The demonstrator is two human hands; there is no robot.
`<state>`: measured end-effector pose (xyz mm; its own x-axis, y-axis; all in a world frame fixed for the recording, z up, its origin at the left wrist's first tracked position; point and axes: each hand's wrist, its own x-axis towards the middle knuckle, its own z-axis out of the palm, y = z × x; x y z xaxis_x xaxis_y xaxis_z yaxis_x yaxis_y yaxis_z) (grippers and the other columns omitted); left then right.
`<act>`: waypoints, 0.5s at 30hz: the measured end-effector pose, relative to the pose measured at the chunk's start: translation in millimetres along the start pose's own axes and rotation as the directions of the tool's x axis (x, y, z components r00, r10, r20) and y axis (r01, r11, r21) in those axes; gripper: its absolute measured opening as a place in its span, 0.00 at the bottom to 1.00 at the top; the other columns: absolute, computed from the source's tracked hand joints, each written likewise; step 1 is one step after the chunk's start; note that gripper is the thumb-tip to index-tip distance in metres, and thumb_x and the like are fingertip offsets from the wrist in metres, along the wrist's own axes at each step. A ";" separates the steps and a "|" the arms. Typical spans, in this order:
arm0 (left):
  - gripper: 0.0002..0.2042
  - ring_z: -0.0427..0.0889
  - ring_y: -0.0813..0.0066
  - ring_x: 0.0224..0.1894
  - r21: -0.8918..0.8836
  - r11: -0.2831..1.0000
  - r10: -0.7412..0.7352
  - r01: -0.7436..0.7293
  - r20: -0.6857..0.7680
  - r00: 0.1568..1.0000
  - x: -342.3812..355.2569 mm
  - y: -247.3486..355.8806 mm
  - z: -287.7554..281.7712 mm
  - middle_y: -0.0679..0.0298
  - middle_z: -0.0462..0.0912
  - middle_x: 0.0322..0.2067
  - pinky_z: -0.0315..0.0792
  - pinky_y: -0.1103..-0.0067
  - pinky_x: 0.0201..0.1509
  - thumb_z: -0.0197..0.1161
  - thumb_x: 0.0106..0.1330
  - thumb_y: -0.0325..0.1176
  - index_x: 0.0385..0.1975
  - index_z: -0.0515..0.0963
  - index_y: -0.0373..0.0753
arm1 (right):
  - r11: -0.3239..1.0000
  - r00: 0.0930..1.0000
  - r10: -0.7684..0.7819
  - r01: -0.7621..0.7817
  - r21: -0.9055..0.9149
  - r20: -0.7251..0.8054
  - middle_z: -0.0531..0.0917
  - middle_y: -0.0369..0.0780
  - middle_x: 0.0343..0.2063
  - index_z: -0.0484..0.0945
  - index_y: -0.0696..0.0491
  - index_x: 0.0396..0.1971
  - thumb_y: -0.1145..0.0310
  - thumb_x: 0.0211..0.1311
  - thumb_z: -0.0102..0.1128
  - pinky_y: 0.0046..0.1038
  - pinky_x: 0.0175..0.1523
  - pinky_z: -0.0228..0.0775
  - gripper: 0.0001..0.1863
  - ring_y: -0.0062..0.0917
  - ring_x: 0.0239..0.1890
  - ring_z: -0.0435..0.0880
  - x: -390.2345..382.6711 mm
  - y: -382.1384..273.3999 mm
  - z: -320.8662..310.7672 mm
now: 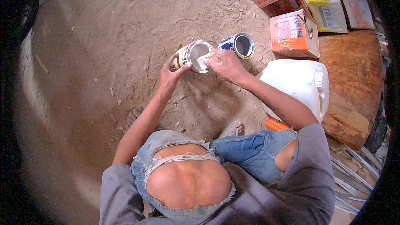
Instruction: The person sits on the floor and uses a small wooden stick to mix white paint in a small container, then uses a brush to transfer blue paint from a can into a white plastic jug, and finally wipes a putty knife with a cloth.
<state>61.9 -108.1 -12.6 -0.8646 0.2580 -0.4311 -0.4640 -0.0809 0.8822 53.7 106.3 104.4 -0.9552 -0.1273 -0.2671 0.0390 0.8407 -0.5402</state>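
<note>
My left hand (170, 73) is wrapped round the side of a yellow-and-white paint can (182, 57), which is tipped so that its mouth faces right. White paste coats the can's rim and inner wall. With closed fingers, my right hand (227, 65) pinches a flat, pale scraper (201, 61) at the can's mouth. Most of the scraper's grip is hidden in my fingers. Just beyond my right hand is a dark blue open tin (243, 45), its inside grey. Both hands have white smears on the fingers.
Sandy ground (125, 37) with wood chips lies around the cans. To the right are a white plastic jerrycan (287, 84), an orange-and-white square tin (293, 34), a yellow-and-white box (328, 11) and a large wooden slab (354, 71). Thin strips (350, 171) are heaped at the lower right.
</note>
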 end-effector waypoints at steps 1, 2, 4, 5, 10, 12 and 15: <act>0.36 0.82 0.68 0.50 -0.032 0.999 0.005 -0.005 0.001 1.000 -1.6 1.6 0.3 0.56 0.84 0.50 0.73 0.75 0.52 0.74 0.58 0.45 0.66 0.70 0.40 | 1.000 1.000 0.015 -0.015 -0.002 -0.001 0.83 0.57 0.32 0.80 0.64 0.42 0.58 0.60 0.64 0.44 0.42 0.75 0.22 0.51 0.38 0.84 2.3 -5.9 2.4; 0.36 0.82 0.68 0.50 -0.033 0.999 0.006 -0.006 0.001 1.000 -2.2 1.9 0.2 0.56 0.84 0.50 0.73 0.75 0.52 0.74 0.58 0.45 0.66 0.70 0.40 | 1.000 1.000 0.030 -0.030 -0.004 -0.001 0.83 0.57 0.35 0.81 0.62 0.38 0.59 0.59 0.64 0.44 0.43 0.75 0.19 0.51 0.39 0.84 4.5 -10.4 5.0; 0.35 0.82 0.68 0.52 -0.039 0.999 -0.016 0.016 0.005 1.000 -2.7 5.0 2.7 0.56 0.84 0.51 0.73 0.74 0.55 0.75 0.58 0.43 0.66 0.70 0.39 | 0.997 0.991 -0.077 0.079 0.009 -0.112 0.84 0.56 0.35 0.81 0.62 0.38 0.59 0.59 0.64 0.44 0.43 0.75 0.19 0.51 0.39 0.84 9.4 -9.5 8.3; 0.35 0.82 0.68 0.52 -0.037 0.999 -0.015 0.015 0.006 1.000 -1.1 5.0 3.4 0.56 0.84 0.51 0.73 0.74 0.55 0.75 0.58 0.43 0.66 0.70 0.39 | 0.982 0.959 -0.180 0.186 0.008 -0.219 0.84 0.56 0.34 0.81 0.62 0.37 0.60 0.60 0.63 0.44 0.44 0.75 0.18 0.51 0.39 0.84 12.1 -7.3 8.5; 0.43 0.81 0.64 0.54 -0.062 0.996 -0.057 0.058 0.020 0.998 3.5 0.3 -0.8 0.49 0.81 0.54 0.73 0.73 0.60 0.79 0.53 0.44 0.67 0.67 0.32 | 0.967 0.972 -0.170 0.133 -0.215 -0.164 0.83 0.51 0.32 0.81 0.60 0.39 0.58 0.61 0.64 0.42 0.43 0.75 0.18 0.48 0.37 0.84 4.4 3.1 -7.1; 0.38 0.81 0.70 0.50 -0.042 0.999 -0.033 0.034 0.004 0.999 3.2 -3.9 -1.1 0.55 0.82 0.51 0.73 0.77 0.53 0.77 0.55 0.43 0.66 0.69 0.36 | 0.991 0.999 -0.047 0.043 -0.128 -0.026 0.83 0.52 0.34 0.81 0.60 0.40 0.59 0.61 0.65 0.42 0.44 0.75 0.18 0.49 0.38 0.84 -8.5 -5.7 -8.8; 0.34 0.81 0.76 0.45 0.007 1.000 0.001 -0.001 -0.018 1.000 5.6 -9.9 -2.1 0.62 0.84 0.48 0.72 0.81 0.46 0.75 0.58 0.41 0.65 0.72 0.41 | 0.980 0.985 -0.165 0.157 -0.124 -0.058 0.83 0.52 0.35 0.81 0.61 0.39 0.60 0.61 0.65 0.42 0.43 0.75 0.18 0.48 0.38 0.84 -8.2 -5.0 6.4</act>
<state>61.3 -107.9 -24.1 -0.8686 0.2406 -0.4333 -0.4617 -0.0749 0.8839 63.3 99.8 104.2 -0.9638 -0.2341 -0.1276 -0.1486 0.8690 -0.4719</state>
